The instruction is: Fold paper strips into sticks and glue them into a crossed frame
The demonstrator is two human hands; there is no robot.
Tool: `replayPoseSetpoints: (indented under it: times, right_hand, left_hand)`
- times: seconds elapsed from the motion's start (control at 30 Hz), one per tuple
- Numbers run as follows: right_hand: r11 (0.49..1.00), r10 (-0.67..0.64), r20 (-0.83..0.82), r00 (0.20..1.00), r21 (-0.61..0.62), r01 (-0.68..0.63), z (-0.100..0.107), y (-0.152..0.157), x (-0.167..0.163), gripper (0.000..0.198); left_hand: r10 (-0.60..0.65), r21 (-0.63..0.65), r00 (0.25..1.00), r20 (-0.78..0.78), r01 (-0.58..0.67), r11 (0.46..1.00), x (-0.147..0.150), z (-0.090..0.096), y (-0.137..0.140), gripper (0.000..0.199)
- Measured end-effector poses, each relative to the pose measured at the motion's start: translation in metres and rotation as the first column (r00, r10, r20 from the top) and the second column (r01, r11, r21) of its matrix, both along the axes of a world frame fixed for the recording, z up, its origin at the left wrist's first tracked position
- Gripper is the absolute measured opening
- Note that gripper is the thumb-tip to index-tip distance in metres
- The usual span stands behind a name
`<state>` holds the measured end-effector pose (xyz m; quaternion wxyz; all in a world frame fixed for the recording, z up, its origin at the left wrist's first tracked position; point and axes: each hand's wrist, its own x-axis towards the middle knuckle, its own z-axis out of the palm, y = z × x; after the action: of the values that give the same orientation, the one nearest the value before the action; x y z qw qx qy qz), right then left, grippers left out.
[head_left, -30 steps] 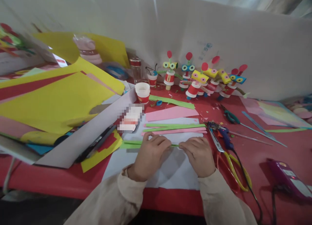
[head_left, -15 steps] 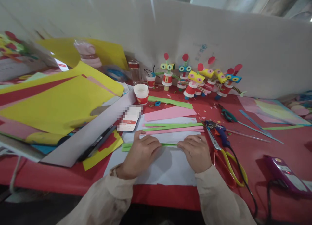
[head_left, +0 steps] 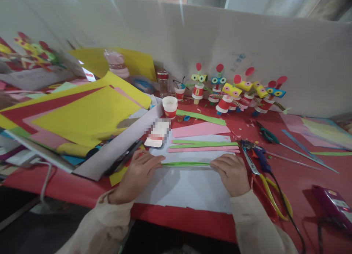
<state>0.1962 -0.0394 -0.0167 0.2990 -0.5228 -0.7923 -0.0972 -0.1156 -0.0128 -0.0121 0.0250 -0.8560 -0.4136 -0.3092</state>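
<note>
Red-covered table [head_left: 308,179], pale grey upright panel [head_left: 165,30] along its back. White paper sheet [head_left: 184,190] on the table; over it, 1 narrow green paper strip [head_left: 187,164], nearer the person than the green and pink paper strips [head_left: 203,150]. Left hand [head_left: 137,174]: fingers pinched on the narrow strip's left side. Right hand [head_left: 231,174]: fingers pinched on its right, near yellow-and-red-handled metal scissors [head_left: 256,172].

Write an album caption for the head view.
Left hand and right hand hold a green paper strip, colourful cup figures standing behind.
</note>
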Motion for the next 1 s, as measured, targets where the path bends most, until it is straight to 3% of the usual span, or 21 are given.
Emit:
replayPoseSetpoints:
  times: [0.13, 0.3, 0.57, 0.7, 0.9, 1.0]
  right_hand:
    - [0.995, 0.093, 0.137, 0.986, 0.014, -0.096, -0.002, 0.004, -0.001, 0.017]
    - [0.977, 0.177, 0.392, 0.903, 0.040, -0.209, 0.003, 0.003, 0.005, 0.033]
    - [0.978, 0.181, 0.425, 0.887, 0.015, -0.207, -0.002, -0.001, 0.006, 0.030]
    - [0.984, 0.173, 0.400, 0.900, -0.022, -0.179, -0.004, -0.001, 0.007, 0.031]
    - [0.993, 0.117, 0.392, 0.912, -0.025, -0.117, -0.002, -0.007, 0.005, 0.031]
    - [0.997, 0.077, 0.433, 0.898, -0.042, -0.065, 0.002, -0.013, -0.007, 0.032]
  left_hand:
    - [-0.110, 0.075, 0.976, -0.187, 0.125, 0.989, -0.003, 0.010, -0.002, 0.030]
    - [-0.193, 0.083, 0.924, -0.331, 0.232, 0.969, -0.008, 0.015, -0.001, 0.032]
    - [-0.271, 0.000, 0.886, -0.377, 0.292, 0.956, -0.012, 0.010, 0.002, 0.030]
    - [-0.226, -0.048, 0.895, -0.385, 0.226, 0.973, -0.005, 0.011, -0.003, 0.028]
    - [0.026, -0.082, 0.834, -0.551, -0.085, 0.993, 0.020, 0.014, -0.026, 0.034]
    - [0.057, -0.076, 0.825, -0.562, -0.120, 0.990, 0.030, 0.012, -0.036, 0.037]
